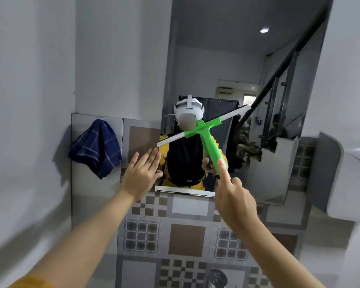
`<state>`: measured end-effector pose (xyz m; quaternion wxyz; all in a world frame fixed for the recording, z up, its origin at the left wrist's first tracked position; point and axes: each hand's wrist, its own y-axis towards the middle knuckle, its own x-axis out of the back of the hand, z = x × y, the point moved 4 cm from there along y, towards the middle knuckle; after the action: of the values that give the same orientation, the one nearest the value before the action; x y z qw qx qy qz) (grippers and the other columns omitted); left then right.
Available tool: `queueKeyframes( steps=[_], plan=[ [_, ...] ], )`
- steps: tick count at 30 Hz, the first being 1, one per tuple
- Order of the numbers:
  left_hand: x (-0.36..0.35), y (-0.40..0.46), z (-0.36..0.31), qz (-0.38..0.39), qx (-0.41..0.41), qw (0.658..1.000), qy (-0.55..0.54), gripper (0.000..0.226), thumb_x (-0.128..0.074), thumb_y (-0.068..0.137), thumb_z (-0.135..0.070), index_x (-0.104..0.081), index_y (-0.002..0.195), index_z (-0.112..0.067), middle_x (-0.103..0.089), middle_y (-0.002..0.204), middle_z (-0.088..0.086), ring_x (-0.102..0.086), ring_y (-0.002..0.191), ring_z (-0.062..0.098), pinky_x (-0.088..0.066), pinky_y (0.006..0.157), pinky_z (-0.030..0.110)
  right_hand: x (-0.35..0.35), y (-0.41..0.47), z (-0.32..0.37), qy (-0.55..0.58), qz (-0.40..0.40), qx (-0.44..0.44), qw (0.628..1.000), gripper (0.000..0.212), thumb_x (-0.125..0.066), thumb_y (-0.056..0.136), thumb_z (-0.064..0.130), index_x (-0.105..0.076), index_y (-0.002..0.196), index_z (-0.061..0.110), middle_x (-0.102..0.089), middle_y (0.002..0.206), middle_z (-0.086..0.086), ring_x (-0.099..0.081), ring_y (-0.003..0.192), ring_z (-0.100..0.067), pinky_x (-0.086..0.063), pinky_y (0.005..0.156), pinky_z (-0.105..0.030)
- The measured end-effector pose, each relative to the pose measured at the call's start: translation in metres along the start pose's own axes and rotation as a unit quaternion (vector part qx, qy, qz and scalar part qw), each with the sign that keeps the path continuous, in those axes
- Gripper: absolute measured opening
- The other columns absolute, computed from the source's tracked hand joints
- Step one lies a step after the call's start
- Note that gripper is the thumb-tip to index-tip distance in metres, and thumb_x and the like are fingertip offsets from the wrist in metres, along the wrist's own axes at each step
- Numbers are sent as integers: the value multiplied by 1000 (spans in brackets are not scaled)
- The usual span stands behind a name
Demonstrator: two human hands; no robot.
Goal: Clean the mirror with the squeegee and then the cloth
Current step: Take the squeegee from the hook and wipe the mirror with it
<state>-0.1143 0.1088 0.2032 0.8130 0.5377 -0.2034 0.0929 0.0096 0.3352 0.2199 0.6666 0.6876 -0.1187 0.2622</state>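
On the tiled wall left of the mirror (247, 59) hung a blue checked cloth (96, 147), well clear of both hands. The left hand (142, 175) was flat and open, empty, at the mirror's lower left edge. The right hand (235, 196) gripped the green squeegee (204, 129) by its handle, index finger extended along it, blade tilted across the glass.

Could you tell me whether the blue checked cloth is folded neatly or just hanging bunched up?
Bunched up. The blue cloth hangs in loose, uneven folds on the tiled wall, left of the mirror; what holds it is hidden.
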Motion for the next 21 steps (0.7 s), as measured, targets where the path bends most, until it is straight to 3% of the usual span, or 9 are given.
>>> queueKeyframes(
  steps=[3,9,14,21],
  plan=[
    [-2,-3,-1,31,20,999,-26,64,-20,95,-52,-36,138,-7,-40,144,10,-38,133,24,-28,106,50,-2,0,-3,9,4,0,1000,73,-74,72,-2,-36,134,9,-29,52,-2,-13,33,-10,-12,35,-10],
    [-13,-16,2,98,27,991,-86,95,-43,79,-66,-3,148,-13,-11,154,8,-13,141,22,-16,108,51,-1,0,-10,-6,-5,15,1000,75,-73,71,-6,-35,134,9,-28,54,-3,-5,36,-7,-8,40,-6],
    [-17,-17,7,127,26,986,-101,103,-48,75,-67,4,147,-16,-1,156,4,-3,143,20,-11,110,48,-1,-6,-19,-31,-5,22,999,76,-75,69,-5,-39,134,10,-26,55,-3,4,42,-5,-3,44,-7],
    [-17,-16,7,131,15,986,-103,104,-47,75,-69,7,147,-18,3,156,3,0,143,20,-9,109,45,2,-18,-43,-64,18,35,997,81,-75,66,-7,-37,135,11,-35,51,-8,-11,34,-13,-10,41,-8]
  ],
)
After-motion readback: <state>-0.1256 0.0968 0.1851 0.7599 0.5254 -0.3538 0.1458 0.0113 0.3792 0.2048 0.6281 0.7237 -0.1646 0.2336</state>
